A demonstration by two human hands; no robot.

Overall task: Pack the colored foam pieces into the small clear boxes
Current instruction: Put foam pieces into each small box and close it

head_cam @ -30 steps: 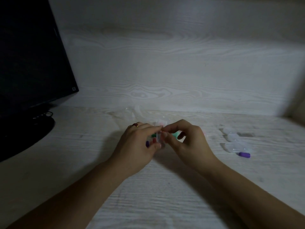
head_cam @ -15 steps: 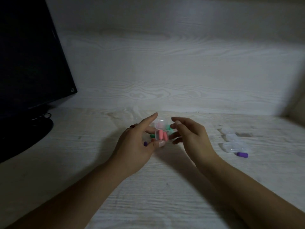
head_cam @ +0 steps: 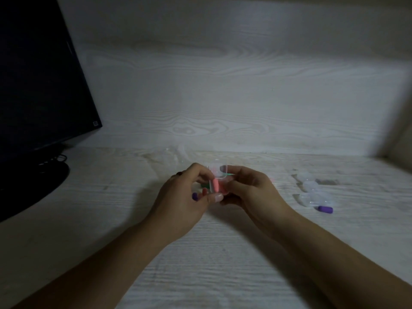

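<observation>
Since half a sec ago the right hand had closed back in w/ the left hand; both pinched the small clear plastic box at frame centre, pink foam pieces inside, lid up, so prob. closing next. Spare clear boxes and a purple foam piece lay centre-right, well apart; black monitor upper left, open desk below.

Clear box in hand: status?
Left hand and right hand both grip small clear box, lid up. Pink foam piece inside. Nothing in the way.
</observation>
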